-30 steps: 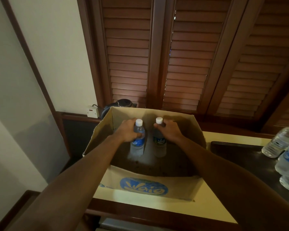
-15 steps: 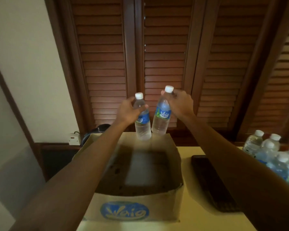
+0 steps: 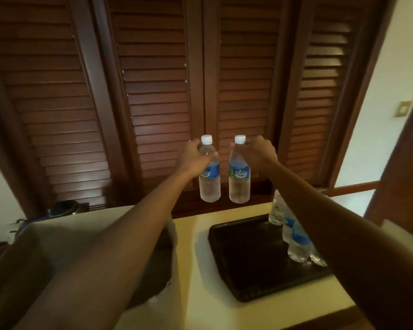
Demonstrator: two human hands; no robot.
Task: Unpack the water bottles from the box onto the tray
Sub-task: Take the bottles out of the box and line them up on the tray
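Observation:
My left hand point(image 3: 194, 158) grips a clear water bottle point(image 3: 209, 184) with a white cap and blue label by its neck. My right hand point(image 3: 258, 153) holds a second, matching water bottle point(image 3: 239, 184) the same way. Both bottles hang upright in the air, side by side, above the back edge of the counter, just left of the black tray point(image 3: 250, 258). Several bottles point(image 3: 295, 241) stand on the tray's right part, partly hidden by my right forearm. The cardboard box point(image 3: 57, 234) lies lower left, mostly covered by my left arm.
Dark wooden louvred shutters point(image 3: 153, 91) fill the wall behind the cream counter point(image 3: 196, 270). A dark object point(image 3: 65, 207) sits behind the box at the left. A doorway and a wall switch point(image 3: 403, 108) are at the right.
Both hands have lifted the two bottles out of the box and carried them right, toward the tray. The view has swung right, so the box now sits at the lower left.

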